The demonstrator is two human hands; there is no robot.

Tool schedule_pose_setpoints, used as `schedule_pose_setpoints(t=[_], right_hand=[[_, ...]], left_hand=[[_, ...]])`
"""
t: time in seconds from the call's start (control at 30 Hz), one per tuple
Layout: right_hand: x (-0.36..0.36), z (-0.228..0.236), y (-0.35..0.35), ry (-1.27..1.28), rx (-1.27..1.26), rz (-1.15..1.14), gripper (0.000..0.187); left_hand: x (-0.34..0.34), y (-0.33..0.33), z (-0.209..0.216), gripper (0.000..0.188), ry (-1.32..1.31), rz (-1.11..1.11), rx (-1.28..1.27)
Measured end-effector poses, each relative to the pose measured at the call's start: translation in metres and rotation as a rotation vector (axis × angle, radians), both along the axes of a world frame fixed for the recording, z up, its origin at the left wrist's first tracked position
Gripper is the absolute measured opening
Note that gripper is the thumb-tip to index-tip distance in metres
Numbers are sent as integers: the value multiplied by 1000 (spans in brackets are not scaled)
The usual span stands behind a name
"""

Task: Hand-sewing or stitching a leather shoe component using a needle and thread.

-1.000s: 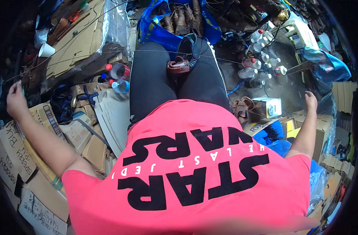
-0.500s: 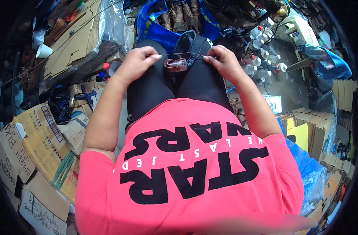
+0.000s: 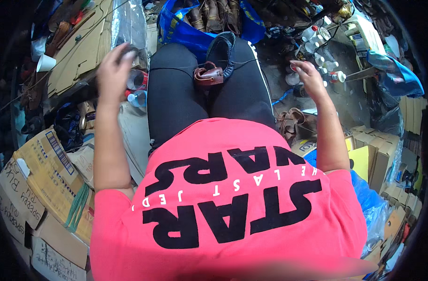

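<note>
A dark shoe [image 3: 227, 62] with a brown leather part [image 3: 208, 77] at its near end rests between my thighs on black leggings. Thin dark thread [image 3: 169, 69] runs out from it to both sides, toward my spread hands. My left hand [image 3: 114, 72] is raised well left of the knees, smeared by motion, with thumb and fingers close together. Out to the right, my right hand [image 3: 310, 78] has its thumb and fingers pinched at the thread's other side. The thread is too fine to follow right up to either hand.
Beyond my knees stands a blue bag [image 3: 176, 33] holding brown shoes [image 3: 213, 16]. Several plastic bottles [image 3: 330, 65] are on the floor at right, with more bottles [image 3: 138, 97] by my left leg. Cardboard boxes [image 3: 50, 150] lie at left, and others [image 3: 373, 140] at right.
Both hands have swung wide apart, the left to the left and the right to the right, drawing the thread outward. The shoe stays on my lap.
</note>
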State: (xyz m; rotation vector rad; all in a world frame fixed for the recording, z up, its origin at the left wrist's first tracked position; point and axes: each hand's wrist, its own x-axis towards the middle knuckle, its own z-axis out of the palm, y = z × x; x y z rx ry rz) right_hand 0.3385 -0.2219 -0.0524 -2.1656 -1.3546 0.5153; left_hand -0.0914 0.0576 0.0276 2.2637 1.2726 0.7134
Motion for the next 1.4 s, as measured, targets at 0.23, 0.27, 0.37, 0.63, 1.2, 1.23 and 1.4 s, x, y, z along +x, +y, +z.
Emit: schedule_pose_setpoints(t=[0.23,0.27,0.37,0.63,1.2,1.23,1.4], right_hand=[[-88,50,88,499,128,221,19],[-90,50,94,502,86,232,17],[-89,47,104,474,75,279,15],[-84,39,112,284,191,481,14],[-110,38,91,224,332,407,14],[-110,38,92,182,358,426,14],[-111,37,98,253,319,391,14]], left_hand=[[143,-41,-4,44,-21,-694,-46],[153,-36,-5,41,111,-748,-84],[165,-25,-5,36,302,-840,-195],[165,-17,-21,28,161,-850,-715],[153,-14,-27,27,46,-875,-903],[152,-15,-28,26,4,-856,-948],[146,-16,-36,25,-107,-840,-1030]])
